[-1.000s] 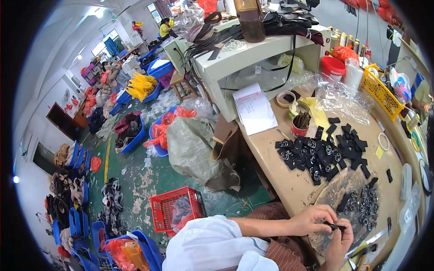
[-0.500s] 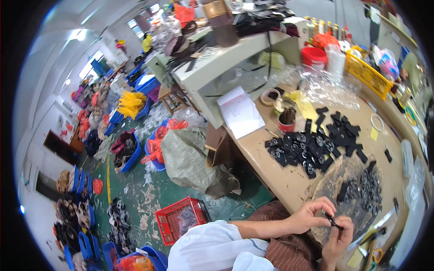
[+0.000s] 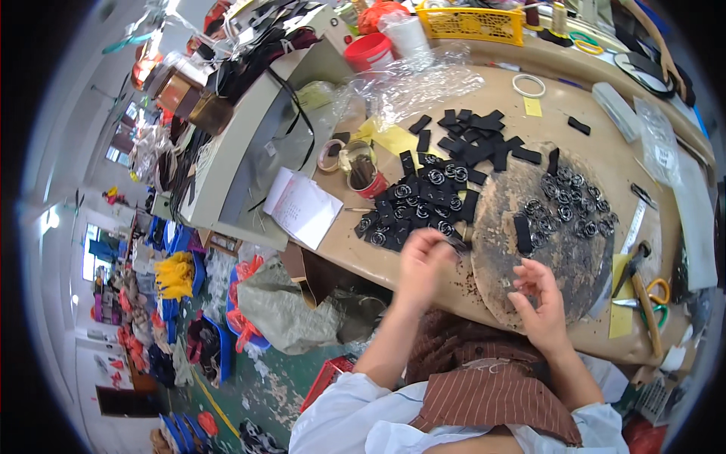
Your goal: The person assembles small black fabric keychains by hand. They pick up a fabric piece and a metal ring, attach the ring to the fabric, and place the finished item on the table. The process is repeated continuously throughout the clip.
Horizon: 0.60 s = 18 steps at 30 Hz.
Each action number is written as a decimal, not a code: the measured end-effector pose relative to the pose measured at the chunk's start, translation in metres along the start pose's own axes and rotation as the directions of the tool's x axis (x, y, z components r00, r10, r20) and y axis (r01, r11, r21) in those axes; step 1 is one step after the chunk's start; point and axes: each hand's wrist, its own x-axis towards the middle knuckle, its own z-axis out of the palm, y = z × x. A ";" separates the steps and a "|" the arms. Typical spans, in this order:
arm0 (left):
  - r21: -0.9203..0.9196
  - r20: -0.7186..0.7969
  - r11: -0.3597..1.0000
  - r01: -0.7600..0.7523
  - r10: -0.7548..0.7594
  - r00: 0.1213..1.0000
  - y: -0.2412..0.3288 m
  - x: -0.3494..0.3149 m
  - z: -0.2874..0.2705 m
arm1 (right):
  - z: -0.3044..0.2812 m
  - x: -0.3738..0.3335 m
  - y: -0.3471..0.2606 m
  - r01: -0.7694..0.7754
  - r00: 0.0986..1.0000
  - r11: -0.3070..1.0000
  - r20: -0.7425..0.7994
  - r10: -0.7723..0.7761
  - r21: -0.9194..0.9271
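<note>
My left hand (image 3: 425, 263) is smeared by motion at the near edge of a heap of black fabric tabs fitted with shiny rings (image 3: 423, 198). Its fingers look closed, with a small dark piece (image 3: 458, 244), too blurred to name, at their tips. My right hand (image 3: 541, 303) hovers over the near part of a worn round block (image 3: 495, 257), its fingers apart and nothing in them. On that block lie a cluster of dark metal rings (image 3: 563, 198) and one plain black tab (image 3: 523, 233). More plain tabs (image 3: 484, 140) are heaped beyond.
At right lie a hammer (image 3: 644, 310), scissors (image 3: 659, 291) and a metal ruler (image 3: 634, 227). Left of the tabs stand a red pot of brown sticks (image 3: 367, 181), a tape roll (image 3: 330, 155) and written paper (image 3: 302, 208). Farther back are a red bucket (image 3: 369, 51) and yellow crate (image 3: 469, 24).
My hands have parted from the small black piece they both held. My left hand is now at the ringed tabs, my right over the block. The view has turned toward the table.
</note>
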 end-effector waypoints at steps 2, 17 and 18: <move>0.347 -0.095 0.926 -0.146 0.189 0.977 0.013 0.040 -0.041 | -0.012 0.002 0.008 0.039 0.998 0.990 0.045 -0.033 -0.135; 0.869 0.473 -0.004 -0.495 0.307 0.826 0.010 0.134 -0.007 | -0.027 0.002 0.035 0.190 0.978 0.947 -0.035 -0.206 -0.260; 0.873 0.467 -0.007 -0.487 0.299 0.832 0.011 0.129 -0.012 | -0.026 0.003 0.035 0.181 0.980 0.952 -0.034 -0.195 -0.249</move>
